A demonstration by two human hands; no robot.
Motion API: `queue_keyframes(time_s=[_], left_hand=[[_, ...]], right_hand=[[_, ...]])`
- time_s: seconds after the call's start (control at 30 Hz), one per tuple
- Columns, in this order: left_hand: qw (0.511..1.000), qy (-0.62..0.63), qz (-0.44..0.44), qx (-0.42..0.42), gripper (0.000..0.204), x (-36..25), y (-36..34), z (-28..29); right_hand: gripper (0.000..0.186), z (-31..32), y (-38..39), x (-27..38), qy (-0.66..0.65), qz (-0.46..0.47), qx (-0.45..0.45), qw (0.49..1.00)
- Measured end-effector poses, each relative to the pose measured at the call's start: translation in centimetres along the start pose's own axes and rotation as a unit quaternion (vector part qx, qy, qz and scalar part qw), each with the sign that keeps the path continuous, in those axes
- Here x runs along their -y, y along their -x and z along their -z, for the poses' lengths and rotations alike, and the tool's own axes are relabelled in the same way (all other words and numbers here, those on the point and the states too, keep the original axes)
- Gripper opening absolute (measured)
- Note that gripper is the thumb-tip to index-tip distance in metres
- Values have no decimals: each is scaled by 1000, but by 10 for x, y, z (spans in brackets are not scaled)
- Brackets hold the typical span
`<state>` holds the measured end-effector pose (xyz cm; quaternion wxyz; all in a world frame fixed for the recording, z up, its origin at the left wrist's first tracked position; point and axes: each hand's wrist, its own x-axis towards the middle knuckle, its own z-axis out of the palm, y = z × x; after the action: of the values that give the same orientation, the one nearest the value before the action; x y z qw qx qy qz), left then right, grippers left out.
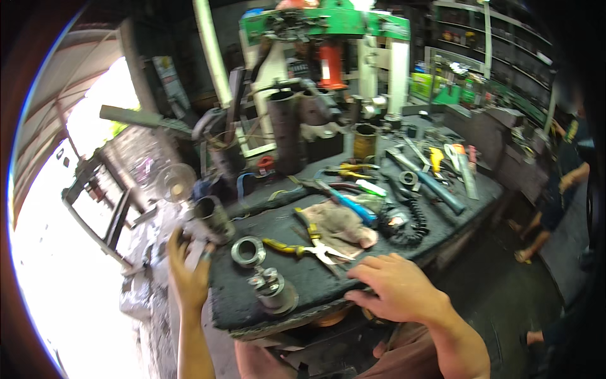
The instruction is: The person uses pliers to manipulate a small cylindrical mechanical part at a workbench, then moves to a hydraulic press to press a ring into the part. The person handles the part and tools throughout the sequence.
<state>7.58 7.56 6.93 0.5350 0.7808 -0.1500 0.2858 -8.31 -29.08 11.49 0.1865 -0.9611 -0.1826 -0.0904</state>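
The left hand (pixel 187 271) reaches up at the left end of the dark worktop (pixel 303 278), its fingers (pixel 203 256) closed around the base of a grey metal cylinder (pixel 211 218) that stands at the worktop's left corner. The right hand (pixel 394 287) lies palm down on the near edge of the worktop, fingers (pixel 366 273) spread and loose, gripping nothing; the fingertips curl over the edge.

Between the 2 hands, a shiny metal ring (pixel 248 251) lies flat, and just below it a small stepped metal fitting (pixel 273 289) stands upright near the front edge. To the right of the ring, pliers with yellow handles (pixel 303 248) lie across the worktop, their jaws pointing toward the right hand and ending close to it. Behind the pliers a crumpled dirty rag (pixel 341 227) sits, with a blue-handled tool (pixel 353 207) lying across its upper edge. A black coiled cable (pixel 413 221) curves to the right of the rag.

Further back, a long grey-handled hammer (pixel 426 177) lies diagonally among scattered hand tools, and a tall dark pipe section (pixel 285 129) stands upright near the rear. A green machine frame (pixel 328 25) rises behind the worktop. At the far right edge, another person (pixel 562 183) stands on the floor, well apart from the worktop.
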Motion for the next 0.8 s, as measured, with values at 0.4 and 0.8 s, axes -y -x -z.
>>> queue_keyframes(time_s=[0.4,0.8], left_hand=[[988,-148,-23,26,102,1,-47,-29],[976,-155,-136,69,107,4,-31,-31]], right_hand=[[35,-1,1,3,1,-14,7,1000],[39,-14,-6,11,19,-57,14,998]])
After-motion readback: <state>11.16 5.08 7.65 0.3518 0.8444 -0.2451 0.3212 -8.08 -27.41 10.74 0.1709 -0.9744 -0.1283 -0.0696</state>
